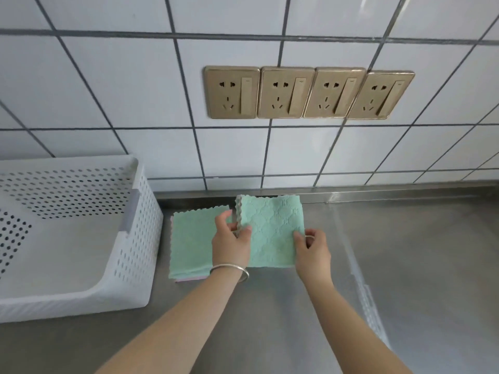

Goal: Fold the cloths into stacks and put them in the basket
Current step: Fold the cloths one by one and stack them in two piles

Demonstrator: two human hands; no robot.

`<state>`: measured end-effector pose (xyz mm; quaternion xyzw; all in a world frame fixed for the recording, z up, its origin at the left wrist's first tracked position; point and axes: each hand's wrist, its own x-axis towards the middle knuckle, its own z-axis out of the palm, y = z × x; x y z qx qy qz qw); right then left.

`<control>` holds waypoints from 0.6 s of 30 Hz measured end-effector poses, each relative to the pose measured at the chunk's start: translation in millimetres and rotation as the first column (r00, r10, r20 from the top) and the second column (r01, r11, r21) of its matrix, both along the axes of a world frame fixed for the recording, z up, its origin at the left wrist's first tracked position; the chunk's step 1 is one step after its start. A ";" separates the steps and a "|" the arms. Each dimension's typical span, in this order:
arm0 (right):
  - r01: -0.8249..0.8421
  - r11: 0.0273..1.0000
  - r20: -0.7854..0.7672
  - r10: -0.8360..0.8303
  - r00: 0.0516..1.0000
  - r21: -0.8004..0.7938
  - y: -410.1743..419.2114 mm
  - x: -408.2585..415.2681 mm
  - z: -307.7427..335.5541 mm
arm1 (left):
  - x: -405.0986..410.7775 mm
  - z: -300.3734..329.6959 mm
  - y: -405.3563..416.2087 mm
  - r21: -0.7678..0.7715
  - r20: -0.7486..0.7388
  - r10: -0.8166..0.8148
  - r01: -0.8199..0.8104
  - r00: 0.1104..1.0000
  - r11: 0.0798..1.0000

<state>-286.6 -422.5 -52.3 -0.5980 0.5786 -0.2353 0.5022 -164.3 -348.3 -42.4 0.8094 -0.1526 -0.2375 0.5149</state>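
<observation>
A folded green cloth (271,230) lies on the steel counter near the wall. My left hand (231,242) pinches its left edge and my right hand (313,251) pinches its right edge. To its left sits a stack of folded cloths (190,244), green on top with a pink edge showing underneath. My left hand partly covers the stack's right side. A white perforated basket (140,238) stands at the left, and no cloth shows inside it.
The steel counter (418,265) stretches to the right and toward me. A tiled wall rises right behind the cloths, with a row of gold sockets (307,93). A bangle rings my left wrist.
</observation>
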 end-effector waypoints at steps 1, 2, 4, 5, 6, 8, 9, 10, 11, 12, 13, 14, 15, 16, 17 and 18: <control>0.012 1.000 -0.006 -0.012 1.000 0.005 -10.4 5.4 -3.9 | 4.6 -4.9 -13.1 0.021 -0.010 0.010 -0.009 1.000 1.000; 0.025 1.000 -0.017 -0.025 1.000 0.012 -19.9 9.9 -9.2 | 8.7 -10.6 -24.2 0.051 -0.018 0.012 -0.012 1.000 0.999; 0.052 0.998 -0.039 -0.051 0.998 0.030 -34.6 16.6 -21.5 | 14.2 -23.0 -41.4 0.121 -0.017 0.002 0.000 1.000 0.993; 0.067 0.997 -0.060 -0.064 0.996 0.037 -39.3 18.5 -27.6 | 15.5 -29.5 -46.8 0.150 -0.013 -0.006 0.007 1.000 0.989; 0.078 0.996 -0.086 -0.074 0.993 0.037 -41.0 19.2 -32.2 | 15.4 -34.0 -49.4 0.169 -0.010 -0.010 0.012 1.000 0.985; 0.090 0.995 -0.146 -0.085 0.986 0.030 -42.5 20.7 -42.0 | 14.7 -44.3 -53.0 0.194 0.017 -0.021 0.018 1.000 0.981; 0.092 0.995 -0.167 -0.086 0.982 0.027 -42.3 21.1 -45.6 | 14.2 -48.8 -54.1 0.201 0.039 -0.026 0.018 0.999 0.979; 0.089 0.996 -0.178 -0.085 0.980 0.018 -42.3 21.2 -48.1 | 14.1 -51.9 -55.0 0.203 0.061 -0.029 0.016 0.998 0.979; 0.085 0.996 -0.183 -0.083 0.980 0.003 -43.7 20.4 -50.2 | 13.4 -54.4 -56.8 0.195 0.075 -0.029 0.014 0.997 0.981; 0.079 0.997 -0.178 -0.081 0.981 -0.014 -44.7 19.9 -50.4 | 12.7 -55.4 -57.9 0.180 0.085 -0.026 0.011 0.996 0.984; 0.075 0.997 -0.169 -0.079 0.982 -0.033 -45.7 19.5 -50.2 | 11.4 -55.7 -58.9 0.158 0.091 -0.025 0.010 0.996 0.987; 0.071 0.996 -0.158 -0.079 0.984 -0.056 -46.6 19.0 -49.8 | 9.8 -55.7 -60.0 0.137 0.095 -0.024 0.011 0.995 0.991; 0.068 0.994 -0.151 -0.080 0.985 -0.080 -47.0 19.1 -49.3 | 8.7 -55.3 -60.6 0.121 0.101 -0.022 0.010 0.995 0.993; 0.067 0.993 -0.151 -0.082 0.985 -0.102 -46.8 19.1 -48.9 | 8.2 -54.8 -61.0 0.113 0.105 -0.019 0.007 0.994 0.994; 0.066 0.991 -0.157 -0.084 0.984 -0.116 -46.6 19.8 -49.0 | 8.2 -55.2 -61.4 0.116 0.103 -0.017 0.005 0.995 0.993; 0.062 0.991 -0.171 -0.082 0.982 -0.120 -46.0 20.1 -50.0 | 8.4 -55.8 -61.8 0.129 0.096 -0.018 0.006 0.995 0.992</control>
